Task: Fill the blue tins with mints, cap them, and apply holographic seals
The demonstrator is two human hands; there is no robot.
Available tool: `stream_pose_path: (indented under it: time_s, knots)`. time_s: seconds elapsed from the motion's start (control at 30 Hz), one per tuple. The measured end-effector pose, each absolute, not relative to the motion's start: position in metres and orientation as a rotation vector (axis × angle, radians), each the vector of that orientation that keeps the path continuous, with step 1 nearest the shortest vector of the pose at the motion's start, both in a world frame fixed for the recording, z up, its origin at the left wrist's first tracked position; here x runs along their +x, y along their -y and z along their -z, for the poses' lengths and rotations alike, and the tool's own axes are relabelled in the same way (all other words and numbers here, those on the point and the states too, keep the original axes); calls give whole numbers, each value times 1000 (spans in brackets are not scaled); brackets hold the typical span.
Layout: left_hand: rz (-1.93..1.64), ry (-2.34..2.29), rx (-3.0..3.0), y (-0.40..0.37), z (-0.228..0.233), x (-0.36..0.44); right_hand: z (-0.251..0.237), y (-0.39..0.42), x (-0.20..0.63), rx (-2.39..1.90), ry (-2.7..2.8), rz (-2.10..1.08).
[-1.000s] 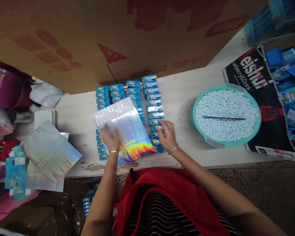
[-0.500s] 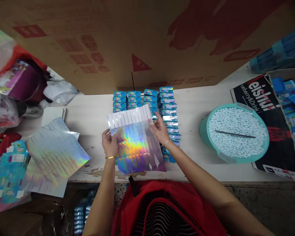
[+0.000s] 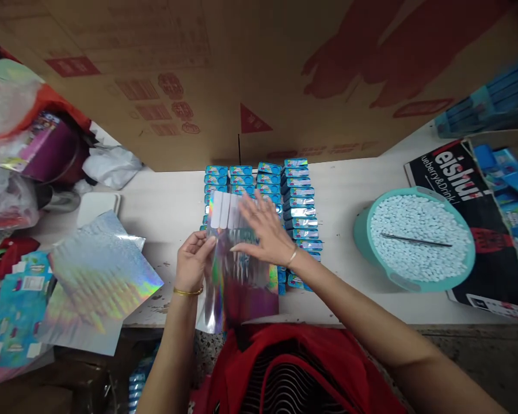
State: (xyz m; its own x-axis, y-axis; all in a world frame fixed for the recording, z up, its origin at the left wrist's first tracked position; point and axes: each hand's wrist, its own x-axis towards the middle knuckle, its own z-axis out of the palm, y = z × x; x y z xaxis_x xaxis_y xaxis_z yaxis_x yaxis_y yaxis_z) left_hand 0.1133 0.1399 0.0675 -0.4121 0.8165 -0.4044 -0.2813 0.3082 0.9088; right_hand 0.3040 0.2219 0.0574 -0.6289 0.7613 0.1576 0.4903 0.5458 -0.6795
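A shiny holographic sticker sheet (image 3: 246,287), with a row of pale strips along its top, hangs over the table's near side. My left hand (image 3: 192,261) pinches its left edge between thumb and fingers. Over the sheet's upper right lies my right hand (image 3: 265,233), its fingers stretched out and spread, hiding several of the strips. Whether its palm presses on the sheet I cannot tell. Behind and beside the sheet stand rows of small blue boxes (image 3: 300,201), partly covered by the sheet and my right hand.
A big cardboard carton (image 3: 216,138) walls off the back. To the right, a teal tub (image 3: 360,230) of small white pellets holds a dark thin stick (image 3: 416,240), beside a black printed carton (image 3: 466,218). More holographic sheets (image 3: 107,264) and flattened blue boxes (image 3: 21,305) lie left.
My right hand has left the sheet's right edge and moved left across its top, fingers spreading. The sheet has curved, with its left part tilting. The view has shifted slightly.
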Motion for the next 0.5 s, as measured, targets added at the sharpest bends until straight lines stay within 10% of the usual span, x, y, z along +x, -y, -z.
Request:
stream_pose_path:
  time_s: [0.5]
  knots:
    - [-1356, -1704, 1168, -155, -102, 84, -104, -239, 251, -670, 2065, -1895]
